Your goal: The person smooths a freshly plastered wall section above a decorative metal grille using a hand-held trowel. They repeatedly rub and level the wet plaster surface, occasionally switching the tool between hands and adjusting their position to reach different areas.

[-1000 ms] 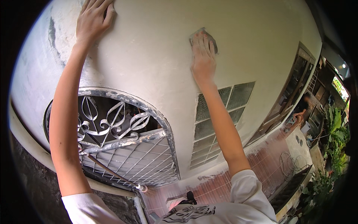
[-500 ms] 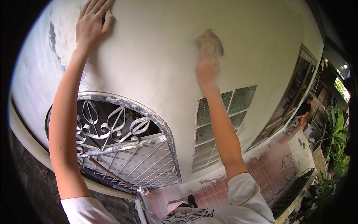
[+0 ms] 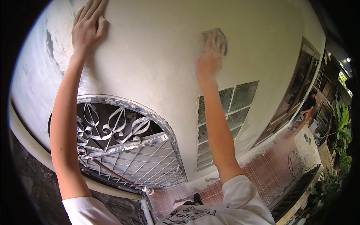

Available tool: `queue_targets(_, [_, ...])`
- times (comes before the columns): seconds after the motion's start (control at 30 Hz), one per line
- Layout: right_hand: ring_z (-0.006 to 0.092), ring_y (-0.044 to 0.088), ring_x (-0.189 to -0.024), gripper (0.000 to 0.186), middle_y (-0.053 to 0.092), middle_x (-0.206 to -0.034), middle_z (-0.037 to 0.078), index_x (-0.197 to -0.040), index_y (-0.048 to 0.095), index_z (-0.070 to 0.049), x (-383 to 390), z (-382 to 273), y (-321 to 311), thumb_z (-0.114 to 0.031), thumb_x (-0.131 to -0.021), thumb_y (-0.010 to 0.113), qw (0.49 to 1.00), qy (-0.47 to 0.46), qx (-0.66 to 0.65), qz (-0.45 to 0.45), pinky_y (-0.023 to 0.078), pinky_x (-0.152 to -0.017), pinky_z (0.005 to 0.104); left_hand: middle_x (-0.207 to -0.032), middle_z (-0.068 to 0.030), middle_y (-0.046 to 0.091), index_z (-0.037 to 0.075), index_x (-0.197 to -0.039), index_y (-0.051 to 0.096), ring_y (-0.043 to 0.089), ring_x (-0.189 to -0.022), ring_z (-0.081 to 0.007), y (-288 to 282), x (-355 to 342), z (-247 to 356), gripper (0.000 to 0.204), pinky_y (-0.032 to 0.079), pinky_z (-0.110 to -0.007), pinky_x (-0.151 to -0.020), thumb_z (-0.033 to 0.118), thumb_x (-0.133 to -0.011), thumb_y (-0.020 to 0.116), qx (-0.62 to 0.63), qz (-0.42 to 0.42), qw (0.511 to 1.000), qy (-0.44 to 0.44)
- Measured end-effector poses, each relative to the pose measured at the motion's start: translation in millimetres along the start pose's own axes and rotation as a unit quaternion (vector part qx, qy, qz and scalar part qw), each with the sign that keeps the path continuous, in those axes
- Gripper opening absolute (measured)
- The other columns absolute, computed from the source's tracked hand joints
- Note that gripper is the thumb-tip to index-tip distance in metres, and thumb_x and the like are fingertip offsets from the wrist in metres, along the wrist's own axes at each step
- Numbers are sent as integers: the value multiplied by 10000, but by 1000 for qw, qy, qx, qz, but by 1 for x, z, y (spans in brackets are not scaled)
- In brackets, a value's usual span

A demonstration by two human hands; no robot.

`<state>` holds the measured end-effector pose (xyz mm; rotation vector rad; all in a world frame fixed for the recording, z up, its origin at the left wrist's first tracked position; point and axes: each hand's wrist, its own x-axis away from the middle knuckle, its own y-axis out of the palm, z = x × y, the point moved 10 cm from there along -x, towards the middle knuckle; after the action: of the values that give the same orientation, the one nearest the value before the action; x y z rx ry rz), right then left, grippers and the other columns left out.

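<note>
My left hand [image 3: 87, 30] rests flat on the pale plastered wall [image 3: 150, 48] at upper left, fingers stretched out beside a rough dark streak. My right hand [image 3: 211, 56], smeared by motion, presses a grey sheet [image 3: 223, 41], perhaps sandpaper, against the wall. Below my left forearm is an arched opening with a white scrollwork grille [image 3: 120, 127], its rim paint flaking. A white-framed window with textured glass panes [image 3: 242, 93] lies below my right hand. A brown rod [image 3: 112, 168] with a white fitting leans across the lower grille.
A brown-framed door [image 3: 285, 93] stands at the right. Near it another person in dark clothing [image 3: 310, 103] is low down by the wall. Below are red tiles [image 3: 270, 172], a coiled hose [image 3: 296, 161] and pipes [image 3: 93, 185]. Plants [image 3: 341, 127] grow along the right edge.
My right hand and the grey sheet have moved to the right across the wall and are blurred. My left hand stays on the wall, slightly further left in the picture.
</note>
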<state>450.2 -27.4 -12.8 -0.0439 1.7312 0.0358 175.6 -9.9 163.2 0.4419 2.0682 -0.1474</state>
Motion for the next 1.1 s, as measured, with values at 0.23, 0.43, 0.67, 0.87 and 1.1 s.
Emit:
queue_targets(0.23, [327,435,-1415,609,503,-1497,169,-1433,503,-21,-2,3,-13,-4,-828,567,999,-2,-35,28,285,-1204,481,-1485,-196,514,-19,-1382,574,425,-1429,-368,-1,1,-1,631,278,-471,-1218,125,-779,458,13,13,1000,-7])
queue_targets(0.43, [293,423,-1429,586,508,-1500,141,-1418,528,-40,2,-6,7,-50,-834,574,997,-68,-6,-43,266,-1209,511,-1484,-188,519,-16,-1381,576,428,-1430,-358,2,1,-3,639,283,-472,-1215,127,-770,457,1,0,1000,3])
queue_targets(0.67, [283,418,-1437,587,504,-1507,138,-1443,507,-51,-1,-16,2,-113,-865,584,992,-64,90,-64,218,-1222,537,-1490,-180,515,-16,-1387,572,427,-1434,-342,2,3,-3,631,271,-466,-1222,122,-784,446,7,18,1000,-4])
queue_targets(0.87, [285,492,-1379,484,593,-1417,129,-1384,564,-74,-3,-18,-2,-109,-901,563,995,-64,78,-15,276,-1196,514,-1510,-112,500,66,-1426,547,411,-1445,-288,4,10,-9,580,267,-442,-1228,161,-862,446,12,31,999,-1])
queue_targets(1.1, [284,638,-1183,257,721,-1196,97,-1139,694,-32,-8,25,-25,-193,-967,592,987,72,-143,16,415,-1062,432,-1501,42,527,261,-1451,555,431,-1432,-167,-3,9,-7,513,309,-381,-1217,171,-960,437,16,108,993,50])
